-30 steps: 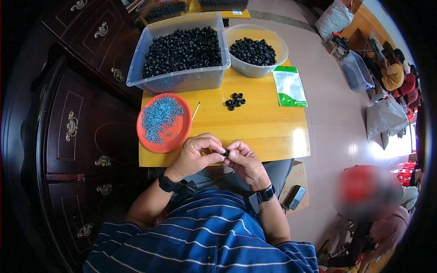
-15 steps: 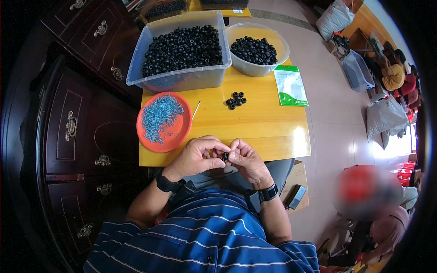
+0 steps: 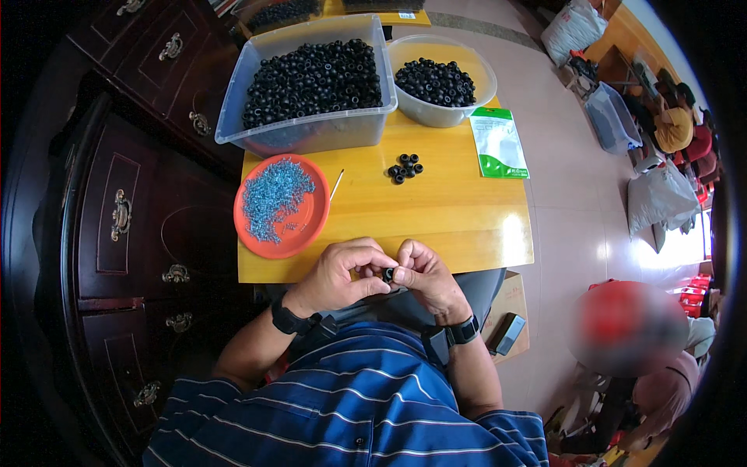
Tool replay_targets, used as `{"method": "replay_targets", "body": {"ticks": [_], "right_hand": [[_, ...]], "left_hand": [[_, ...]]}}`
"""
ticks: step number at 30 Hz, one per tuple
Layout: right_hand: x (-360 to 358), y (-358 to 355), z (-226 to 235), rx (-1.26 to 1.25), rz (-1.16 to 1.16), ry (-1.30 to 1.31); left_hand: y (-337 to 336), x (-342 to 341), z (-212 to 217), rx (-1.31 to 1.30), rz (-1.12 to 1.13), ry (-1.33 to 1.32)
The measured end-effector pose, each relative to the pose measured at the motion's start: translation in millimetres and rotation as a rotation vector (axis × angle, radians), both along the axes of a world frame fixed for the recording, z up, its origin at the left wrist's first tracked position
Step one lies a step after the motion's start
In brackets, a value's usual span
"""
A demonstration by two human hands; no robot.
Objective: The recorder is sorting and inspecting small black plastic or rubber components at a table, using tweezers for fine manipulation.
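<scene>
**Grip Shifts on a Single Black Piece**

The small, hollow, round black piece sits between the fingertips of both hands, slightly nearer the body than a second ago. The right hand pinches it; the left hand curls around it, thumb and index finger wider apart than before, though whether they press on it cannot be told. The change suggests a grip being adjusted, with handling of this piece unfinished. Ahead of the hands, a loose cluster of similar black pieces lies unchanged on the yellow wooden table. Beyond the left hand rests a round orange-red plate bearing a heap of tiny blue-grey pieces.
</scene>
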State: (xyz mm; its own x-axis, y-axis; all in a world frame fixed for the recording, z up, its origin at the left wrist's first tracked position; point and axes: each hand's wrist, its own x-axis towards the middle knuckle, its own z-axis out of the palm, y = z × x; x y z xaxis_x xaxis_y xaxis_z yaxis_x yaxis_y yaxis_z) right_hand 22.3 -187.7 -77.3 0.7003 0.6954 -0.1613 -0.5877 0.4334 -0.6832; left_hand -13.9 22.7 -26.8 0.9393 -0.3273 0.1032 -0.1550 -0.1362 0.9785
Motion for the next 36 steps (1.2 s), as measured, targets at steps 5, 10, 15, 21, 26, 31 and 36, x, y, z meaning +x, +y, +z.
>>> {"method": "replay_targets", "body": {"ticks": [5,10,15,21,26,31,36], "right_hand": [[-4,-1,3,0.017,-0.011,0.021],[-4,-1,4,0.031,-0.019,0.012],[-5,-1,3,0.027,-0.018,0.016],[3,-3,2,0.042,0.043,0.028],[3,-1,3,0.067,0.057,0.011],[0,2,1,0.023,0.018,0.021],[-2,3,-1,0.094,0.017,0.07]], "left_hand": [[-5,-5,9,0.106,0.037,-0.111],[-7,-6,9,0.092,0.046,-0.115],[-8,-9,7,0.094,0.076,-0.08],[-3,-7,10,0.19,0.012,-0.116],[-2,-4,18,0.243,-0.019,-0.205],[-3,-5,17,0.289,0.0,-0.287],[-7,-5,17,0.284,0.033,-0.326]]}}
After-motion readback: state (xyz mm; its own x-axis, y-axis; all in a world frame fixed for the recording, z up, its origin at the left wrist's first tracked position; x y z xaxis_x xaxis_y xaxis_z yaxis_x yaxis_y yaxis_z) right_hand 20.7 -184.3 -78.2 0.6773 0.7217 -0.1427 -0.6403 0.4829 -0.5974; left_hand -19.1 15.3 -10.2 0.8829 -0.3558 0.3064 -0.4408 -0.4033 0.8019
